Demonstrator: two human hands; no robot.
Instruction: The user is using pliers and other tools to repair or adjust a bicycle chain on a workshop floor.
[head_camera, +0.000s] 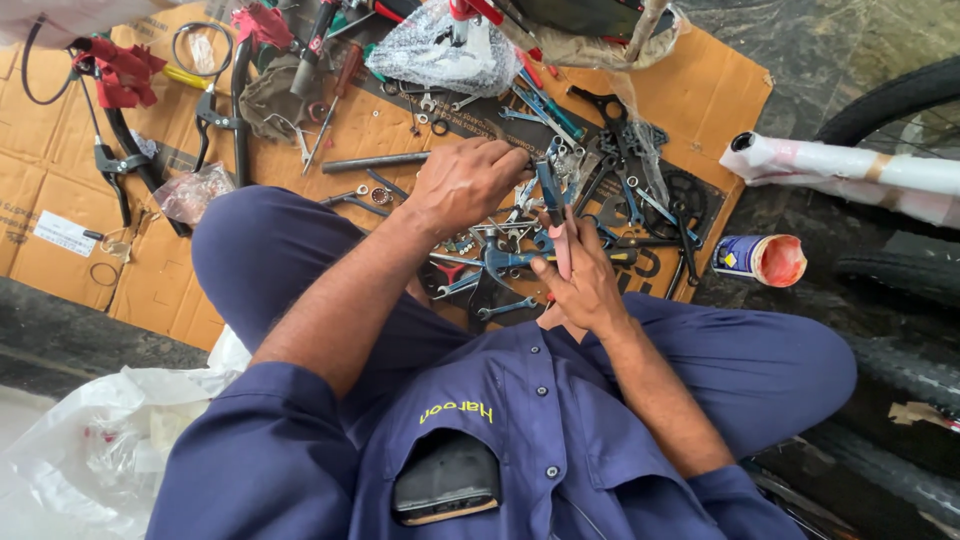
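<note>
**Two hands on one small tool**

The right hand (585, 285) grips a pink-handled tool (556, 222) in the middle of the frame, fingers wrapped tight around it. The left hand (465, 182) sits just above it, fingers curled at the tool's dark tip; what they pinch is too small to see. Spanners (505, 308) and bike parts lie on the cardboard (60, 180) underneath. A good way here is probably to keep the handle steady and move slowly.
</note>
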